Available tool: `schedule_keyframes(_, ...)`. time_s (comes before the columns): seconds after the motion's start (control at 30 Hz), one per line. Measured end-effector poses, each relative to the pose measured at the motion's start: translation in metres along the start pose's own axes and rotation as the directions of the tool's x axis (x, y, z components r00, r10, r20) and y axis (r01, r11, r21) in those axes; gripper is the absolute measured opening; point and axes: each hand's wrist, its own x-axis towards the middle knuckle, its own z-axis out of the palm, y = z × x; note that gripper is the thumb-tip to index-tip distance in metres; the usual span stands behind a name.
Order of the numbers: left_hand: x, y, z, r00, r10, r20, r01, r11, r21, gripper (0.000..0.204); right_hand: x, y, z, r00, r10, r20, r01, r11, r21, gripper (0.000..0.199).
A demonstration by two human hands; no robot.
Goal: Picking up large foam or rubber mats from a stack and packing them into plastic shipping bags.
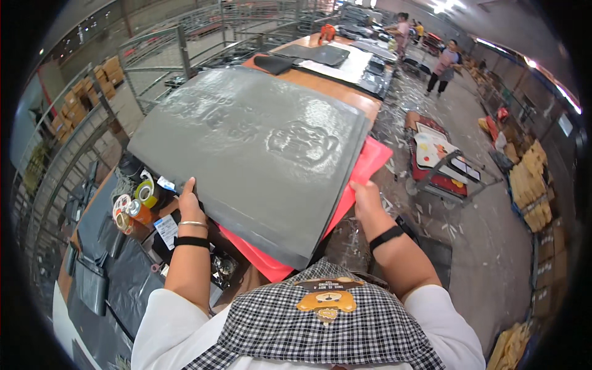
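Note:
A large grey mat (246, 148), glossy and embossed with raised shapes, lies tilted in front of me. A bright pink-red sheet (377, 158) is underneath and sticks out along its right and near edges. My left hand (190, 203) grips the mat's near left edge, thumb on top, the other fingers mostly hidden. At the right edge my right hand (368, 200) is closed on the pink-red sheet. Whether it pinches the mat as well I cannot tell.
The orange-brown table (370, 106) runs away from me with dark mats. Tape rolls (147, 194) and an orange can (139, 213) stand left of my left hand. Metal railings (154, 61) line the left. A loaded trolley (441, 160) stands right; a person (444, 65) is beyond it.

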Motion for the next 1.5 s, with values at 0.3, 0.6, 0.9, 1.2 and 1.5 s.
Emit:
schedule_keyframes(0.3,-0.118,-0.031,0.020,0.979,0.170,0.110,-0.191,0.954,0.231,0.076,-0.053,0.041,-0.034,0.920,0.389,-0.050,-0.391,0.898,-0.199,0.037)
schedule_keyframes(0.6,-0.236,0.024,0.107,0.420,0.210,0.883,-0.904,0.004,0.429,0.064,-0.147,0.023,-0.130,0.858,0.507,-0.087,-0.503,0.793,-0.342,0.049)
schedule_keyframes(0.9,-0.189,-0.091,0.139,0.521,-0.174,0.836,-0.757,-0.547,0.358,0.071,-0.374,-0.006,-0.338,0.842,0.242,-0.483,-0.425,0.849,-0.315,0.033)
schedule_keyframes(1.2,-0.219,-0.110,0.170,0.763,-0.089,0.641,-0.526,-0.662,0.534,0.072,-0.716,0.130,-0.441,0.158,0.433,-0.888,-0.344,0.867,0.361,0.037)
schedule_keyframes(1.5,-0.214,-0.236,0.197,0.938,0.009,0.346,-0.089,-0.960,0.266,0.056,-0.880,0.229,-0.401,0.449,0.034,-0.893,-0.835,0.370,-0.406,0.011)
